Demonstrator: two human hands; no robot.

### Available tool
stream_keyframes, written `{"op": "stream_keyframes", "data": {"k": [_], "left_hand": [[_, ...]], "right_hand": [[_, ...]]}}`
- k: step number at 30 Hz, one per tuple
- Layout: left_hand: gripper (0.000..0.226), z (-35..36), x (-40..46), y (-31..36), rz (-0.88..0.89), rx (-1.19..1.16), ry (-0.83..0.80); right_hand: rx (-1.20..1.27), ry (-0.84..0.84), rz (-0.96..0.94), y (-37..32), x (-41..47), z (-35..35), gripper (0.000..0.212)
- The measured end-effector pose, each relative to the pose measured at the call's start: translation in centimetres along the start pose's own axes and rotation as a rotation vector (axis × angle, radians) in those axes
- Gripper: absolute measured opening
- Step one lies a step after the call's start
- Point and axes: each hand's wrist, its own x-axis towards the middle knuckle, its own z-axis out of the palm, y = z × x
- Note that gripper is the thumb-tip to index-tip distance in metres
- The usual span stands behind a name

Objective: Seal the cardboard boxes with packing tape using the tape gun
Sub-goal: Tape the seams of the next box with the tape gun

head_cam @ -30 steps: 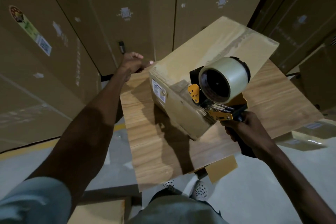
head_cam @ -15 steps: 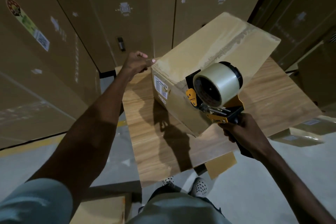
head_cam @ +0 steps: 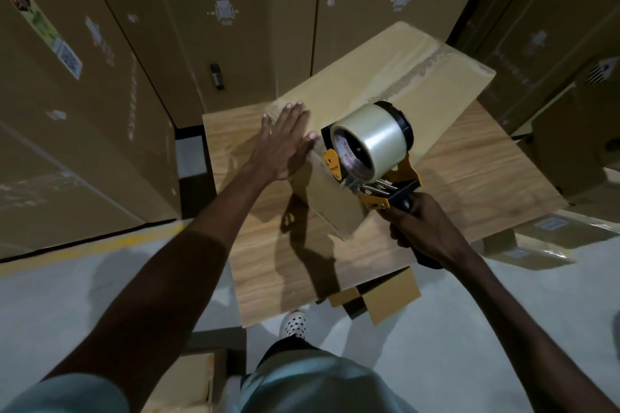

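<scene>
A closed cardboard box (head_cam: 396,77) lies on a small wooden table (head_cam: 302,261), with a strip of clear tape along its top seam. My left hand (head_cam: 283,141) lies flat with straight fingers on the box's near left corner. My right hand (head_cam: 426,228) grips the black handle of a yellow tape gun (head_cam: 379,171). The gun carries a roll of clear tape (head_cam: 372,141), and its front end touches the box's near end face.
Tall stacked cardboard cartons (head_cam: 100,77) wall in the back and left. More cartons (head_cam: 570,60) stand at the right. A flattened cardboard piece (head_cam: 385,298) lies under the table's near edge. Another box (head_cam: 188,379) sits on the grey floor by my feet.
My left hand left the box's far left corner and now lies flat on its top near corner. The tape gun stayed against the box's near end.
</scene>
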Motion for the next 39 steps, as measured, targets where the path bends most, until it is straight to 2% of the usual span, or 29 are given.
{"op": "stream_keyframes", "data": {"k": [6, 12, 16, 19, 22, 28, 33, 39], "left_hand": [[0.063, 0.0, 0.1, 0.4, -0.009, 0.045, 0.007], [0.065, -1.2, -0.3, 2.9, -0.127, 0.171, -0.073], [0.063, 0.6, -1.5, 6.7, -0.046, -0.002, -0.087], [0.062, 1.6, -1.9, 7.0, -0.062, -0.003, -0.040], [0.067, 1.4, -1.9, 7.1, -0.082, 0.006, -0.046], [0.093, 1.3, -2.0, 7.4, -0.093, 0.054, -0.085], [0.094, 0.8, -2.0, 7.8, -0.105, 0.062, -0.099], [0.094, 1.0, -1.9, 7.9, -0.114, 0.056, -0.080]], "right_hand": [[0.060, 0.005, 0.045, 2.8, -4.7, -2.7, 0.031], [0.114, 0.010, 0.010, 4.1, -5.2, -2.1, 0.026], [0.120, -0.003, -0.030, 4.6, -5.4, -2.2, 0.023], [0.112, -0.006, -0.034, 5.7, -6.0, -2.7, 0.029], [0.132, 0.016, 0.003, 7.8, -7.5, -3.6, 0.035], [0.141, 0.077, 0.073, 10.3, -9.1, -3.1, 0.030], [0.089, 0.058, 0.091, 13.3, -9.7, -3.3, 0.030], [0.039, 0.110, 0.120, 14.6, -9.1, -2.5, 0.032]]}}
